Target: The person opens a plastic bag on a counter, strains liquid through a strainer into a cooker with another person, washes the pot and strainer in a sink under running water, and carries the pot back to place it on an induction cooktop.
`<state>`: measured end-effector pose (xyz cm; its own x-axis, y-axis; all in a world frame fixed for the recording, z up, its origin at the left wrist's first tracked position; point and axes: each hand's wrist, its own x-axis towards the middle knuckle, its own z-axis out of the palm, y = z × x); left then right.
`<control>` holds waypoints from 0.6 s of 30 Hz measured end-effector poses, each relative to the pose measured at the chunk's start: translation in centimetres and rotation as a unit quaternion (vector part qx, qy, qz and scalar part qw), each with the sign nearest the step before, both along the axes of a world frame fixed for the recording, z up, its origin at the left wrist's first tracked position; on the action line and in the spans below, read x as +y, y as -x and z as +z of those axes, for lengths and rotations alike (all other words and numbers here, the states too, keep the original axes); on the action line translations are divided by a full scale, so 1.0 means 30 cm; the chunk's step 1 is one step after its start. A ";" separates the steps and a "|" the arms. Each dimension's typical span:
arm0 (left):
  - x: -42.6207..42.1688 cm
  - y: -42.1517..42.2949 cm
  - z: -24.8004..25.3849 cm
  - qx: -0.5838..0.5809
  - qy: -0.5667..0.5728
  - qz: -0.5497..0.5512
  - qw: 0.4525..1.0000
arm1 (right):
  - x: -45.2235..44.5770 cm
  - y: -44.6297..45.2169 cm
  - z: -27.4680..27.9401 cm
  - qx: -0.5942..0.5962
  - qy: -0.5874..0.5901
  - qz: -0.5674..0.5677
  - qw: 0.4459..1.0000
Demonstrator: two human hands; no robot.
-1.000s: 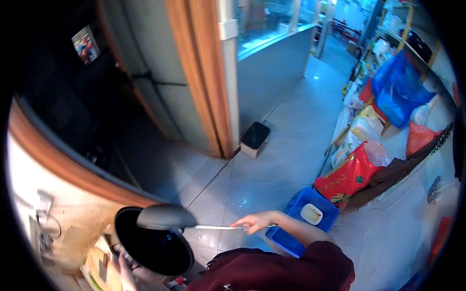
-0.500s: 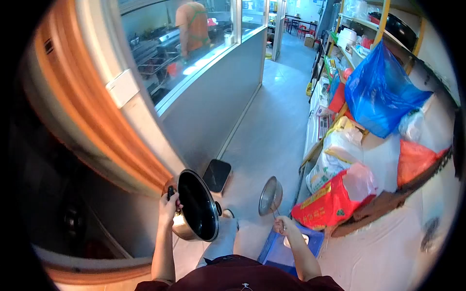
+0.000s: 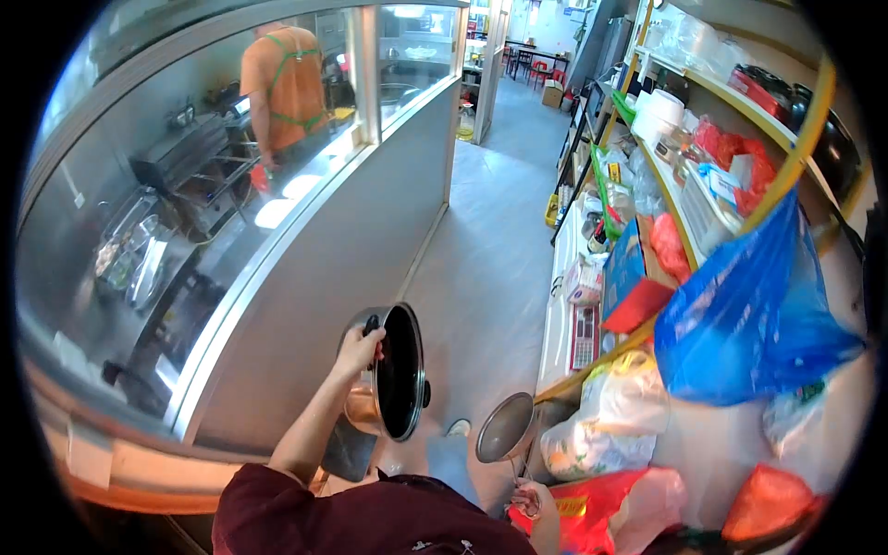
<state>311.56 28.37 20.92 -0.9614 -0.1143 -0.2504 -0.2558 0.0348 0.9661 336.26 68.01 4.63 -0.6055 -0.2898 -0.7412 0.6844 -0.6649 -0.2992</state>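
My left hand is closed around the black side handle of a steel pot. The pot is tipped on its side, so its dark opening faces right; a second black handle shows on the far side of the rim. Lower right, my right hand grips the thin handle of a round metal strainer, whose bowl points forward, away from me. The pot and the strainer are held apart, both above the floor. Part of my right hand is against the background of a red bag.
A grey partition with windows runs along the left; a person in an orange shirt stands behind the glass. Shelves line the right, with a hanging blue bag, white bags and a red bag. A tiled aisle leads ahead.
I have moved forward past the doorway, and the partition and shelves are closer. The pot and strainer stay in my hands; the blue crate near my right arm has left the view.
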 end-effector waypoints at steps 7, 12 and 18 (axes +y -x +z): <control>0.167 0.834 0.111 0.076 -0.024 0.009 0.997 | 0.097 0.907 0.069 0.056 0.042 -0.003 0.998; 0.318 1.391 0.118 0.060 -0.011 -0.004 0.998 | 0.208 1.636 0.009 0.021 0.148 -0.034 0.988; 0.519 2.177 -0.017 0.002 0.011 -0.024 1.000 | 0.295 2.417 0.002 0.069 0.196 -0.081 0.975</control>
<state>246.26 43.94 20.42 -0.9667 -0.0738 -0.2451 -0.2501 0.0691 0.9657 263.76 76.86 4.69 -0.7532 -0.4266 -0.5008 0.5317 -0.8430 -0.0815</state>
